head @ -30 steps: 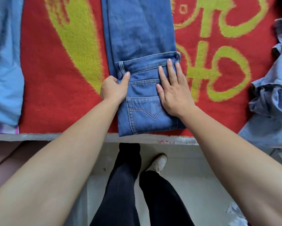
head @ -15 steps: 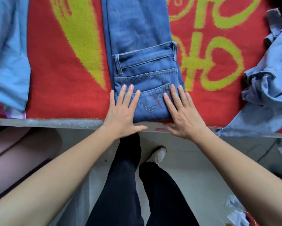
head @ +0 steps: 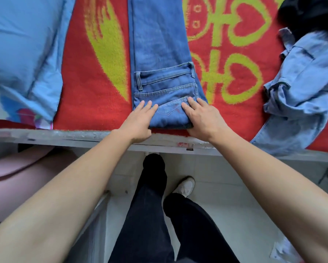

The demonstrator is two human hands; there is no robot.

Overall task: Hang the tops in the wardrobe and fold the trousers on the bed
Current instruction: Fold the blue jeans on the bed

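Note:
Blue jeans (head: 159, 54) lie lengthwise on the red bed cover (head: 94, 103), legs running away from me. The waist part with its back pocket is folded over on top at the near end. My left hand (head: 140, 120) holds the left side of this near fold, fingers on top and thumb hidden beneath. My right hand (head: 199, 118) holds the right side the same way, its fingers over the pocket. The fold's near edge sits slightly raised at the edge of the bed.
A light blue pillow (head: 22, 50) lies at the left. A crumpled pale denim garment (head: 299, 88) lies at the right, with a black garment (head: 311, 14) behind it. The grey bed frame (head: 64, 135) runs across. My legs stand on the tiled floor.
Both hands slid from the waistband area back to the near folded end. They went from lying flat on the denim to curling around the fold's two sides.

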